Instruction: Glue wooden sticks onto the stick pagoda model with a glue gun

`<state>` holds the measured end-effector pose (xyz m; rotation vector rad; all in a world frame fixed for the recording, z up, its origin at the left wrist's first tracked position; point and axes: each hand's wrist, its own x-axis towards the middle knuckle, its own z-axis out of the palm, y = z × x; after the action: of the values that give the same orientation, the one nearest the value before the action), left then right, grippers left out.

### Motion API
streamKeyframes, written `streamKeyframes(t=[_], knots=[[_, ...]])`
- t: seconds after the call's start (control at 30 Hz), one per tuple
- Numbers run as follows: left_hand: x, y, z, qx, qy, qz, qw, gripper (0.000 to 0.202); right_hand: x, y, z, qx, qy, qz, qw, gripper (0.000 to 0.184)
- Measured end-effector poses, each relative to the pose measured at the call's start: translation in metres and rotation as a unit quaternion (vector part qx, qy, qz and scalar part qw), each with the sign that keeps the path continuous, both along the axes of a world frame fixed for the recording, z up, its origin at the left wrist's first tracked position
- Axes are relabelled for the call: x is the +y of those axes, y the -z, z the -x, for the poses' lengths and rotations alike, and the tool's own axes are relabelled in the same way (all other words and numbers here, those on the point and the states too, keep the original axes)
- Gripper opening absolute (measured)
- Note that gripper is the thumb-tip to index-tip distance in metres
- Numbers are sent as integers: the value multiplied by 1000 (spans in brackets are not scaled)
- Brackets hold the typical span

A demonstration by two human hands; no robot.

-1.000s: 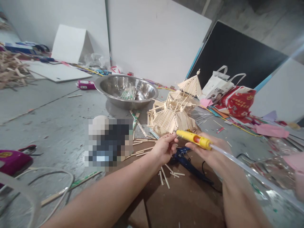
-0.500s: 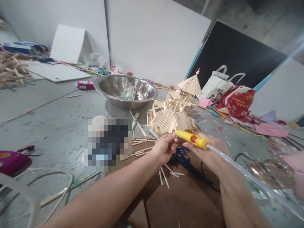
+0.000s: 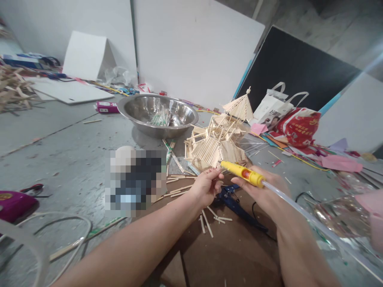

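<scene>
A yellow hot glue gun (image 3: 242, 172) lies in my right hand (image 3: 260, 187), whose fingers are closed round it. A clear glue stick (image 3: 302, 215) runs out of its back end toward the lower right. My left hand (image 3: 209, 181) is pinched near the gun's nozzle; whatever its fingertips hold is too small to make out. Just beyond both hands stands a tiered model pavilion (image 3: 206, 151) built of thin wooden sticks, with a pointed roof (image 3: 241, 107). Blue-handled pliers (image 3: 236, 207) rest below my hands, beside short loose wooden sticks (image 3: 206, 223).
A brown board (image 3: 227, 255) lies under the work. Behind it stands a steel basin (image 3: 158, 127) holding wrapped sticks. Bags (image 3: 299, 123) and coloured paper lie at the right. A purple tool (image 3: 18, 205) and a white cable (image 3: 86, 223) are at the left, near a blurred-out patch (image 3: 136, 181).
The glue gun's nozzle has risen slightly and drawn a little away from my left fingertips. My left hand stays nearly still, and the stick model has not moved.
</scene>
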<state>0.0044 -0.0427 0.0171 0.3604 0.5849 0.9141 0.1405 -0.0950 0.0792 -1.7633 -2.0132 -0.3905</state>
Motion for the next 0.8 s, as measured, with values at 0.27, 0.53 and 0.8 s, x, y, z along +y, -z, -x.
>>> streamKeyframes(t=[0.27, 0.53, 0.8], knots=[[-1, -3, 2, -3, -4, 9, 1000, 17, 1, -4, 1, 70, 11, 34, 997, 39], [2, 2, 3, -8, 3, 4, 1000, 18, 1, -6, -2, 80, 18, 66, 994, 38], [2, 0, 3, -8, 15, 8, 1000, 15, 1, -7, -1, 68, 22, 60, 996, 38]])
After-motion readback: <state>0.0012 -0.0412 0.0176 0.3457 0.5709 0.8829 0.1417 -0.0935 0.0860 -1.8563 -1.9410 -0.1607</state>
